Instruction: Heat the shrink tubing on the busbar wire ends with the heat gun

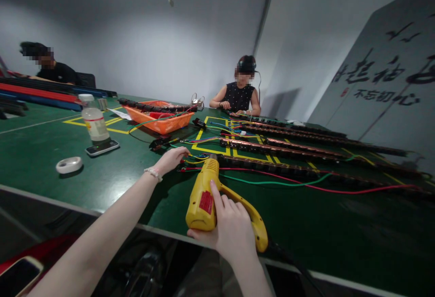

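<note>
R hand (234,226) grips yellow heat gun (200,202): index straight along gun body, other fingers bent close together, thumb tip under gun's near end. Gun handle loops out to R of these fingers; cord (288,256) runs off near R wrist. Gun nozzle (213,157) points away, just R of L fingertips; can't tell if it touches anything.

L hand (172,160), w/ bracelet (154,173) on wrist, reaches fwd, fingertips together, pinching thin wires (197,156); exact finger contact too small to tell. Red wire (288,175) & green wire (272,182) lie R of L fingers, past R hand. Dark strip (261,163) starts beyond nozzle, runs R; more strips (292,149) behind it.

Well L of L fingers, on green table (112,183): white ring (69,165), phone (102,147), bottle (95,122) behind phone. Black connector (159,143) just beyond L fingers; orange basket (159,122) farther, strip laid across it. Co-worker (242,97) sits across table, beyond both hands' fingers; 2nd person (59,72) far L.
</note>
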Tool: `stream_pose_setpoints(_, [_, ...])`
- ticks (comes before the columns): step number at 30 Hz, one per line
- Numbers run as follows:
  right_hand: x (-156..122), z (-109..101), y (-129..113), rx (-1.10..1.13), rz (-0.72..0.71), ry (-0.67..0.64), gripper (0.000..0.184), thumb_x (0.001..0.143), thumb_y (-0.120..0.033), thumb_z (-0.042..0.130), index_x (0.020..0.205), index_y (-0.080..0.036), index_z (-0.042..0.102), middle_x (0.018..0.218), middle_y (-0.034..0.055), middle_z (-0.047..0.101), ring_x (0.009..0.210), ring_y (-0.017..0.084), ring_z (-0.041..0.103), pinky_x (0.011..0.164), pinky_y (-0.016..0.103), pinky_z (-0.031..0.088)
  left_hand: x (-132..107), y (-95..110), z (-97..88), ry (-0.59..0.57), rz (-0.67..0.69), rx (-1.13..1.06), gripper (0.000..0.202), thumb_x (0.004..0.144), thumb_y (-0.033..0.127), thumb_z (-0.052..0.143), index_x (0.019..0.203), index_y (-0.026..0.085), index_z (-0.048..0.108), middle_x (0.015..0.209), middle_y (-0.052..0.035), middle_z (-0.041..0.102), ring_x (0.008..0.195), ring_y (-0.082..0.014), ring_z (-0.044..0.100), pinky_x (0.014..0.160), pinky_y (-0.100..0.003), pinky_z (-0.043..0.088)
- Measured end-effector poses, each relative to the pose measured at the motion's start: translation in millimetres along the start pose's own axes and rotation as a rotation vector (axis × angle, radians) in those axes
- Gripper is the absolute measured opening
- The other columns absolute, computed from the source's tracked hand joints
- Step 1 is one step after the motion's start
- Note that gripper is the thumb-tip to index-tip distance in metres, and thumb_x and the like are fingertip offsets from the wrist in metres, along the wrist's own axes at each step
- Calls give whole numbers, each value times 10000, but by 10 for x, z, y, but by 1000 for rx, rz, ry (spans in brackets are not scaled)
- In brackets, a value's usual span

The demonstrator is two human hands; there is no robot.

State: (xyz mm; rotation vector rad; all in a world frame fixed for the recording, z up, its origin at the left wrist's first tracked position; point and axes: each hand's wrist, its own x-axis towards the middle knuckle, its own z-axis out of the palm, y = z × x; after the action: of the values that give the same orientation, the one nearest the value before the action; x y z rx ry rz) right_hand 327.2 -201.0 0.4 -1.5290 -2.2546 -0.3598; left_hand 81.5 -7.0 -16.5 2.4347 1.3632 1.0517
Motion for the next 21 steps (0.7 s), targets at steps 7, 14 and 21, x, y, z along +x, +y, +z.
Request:
stream_pose_setpoints(7, [22, 12, -107, 0, 22, 16, 1203, 578, -749, 639, 1477, -156, 104, 886, 54, 553, 793, 241, 535, 749, 402, 405, 12, 9, 51, 41, -39, 11, 287, 903, 217, 340, 1003, 200, 608, 894, -23, 672, 774, -140, 618, 701, -235, 466])
stream_pose_setpoints(14, [112, -5, -348, -7, 22, -57, 1051, 694, -704, 555, 1460, -83, 192, 883, 86, 534, 776, 248, 518, 747, 415, 408, 29, -4, 57, 87, 42, 46, 286, 888, 227, 357, 990, 186, 622, 945, -52, 655, 864, -165, 615, 787, -275, 475])
stream_pose_setpoints(21, [195, -26, -557, 15, -4, -99, 1071, 695, -694, 561, 1472, -88, 139, 878, 93, 526, 754, 251, 518, 736, 421, 418, 19, -9, 73, 69, 30, 54, 274, 867, 246, 402, 978, 181, 644, 946, -50, 657, 823, -155, 612, 766, -264, 485])
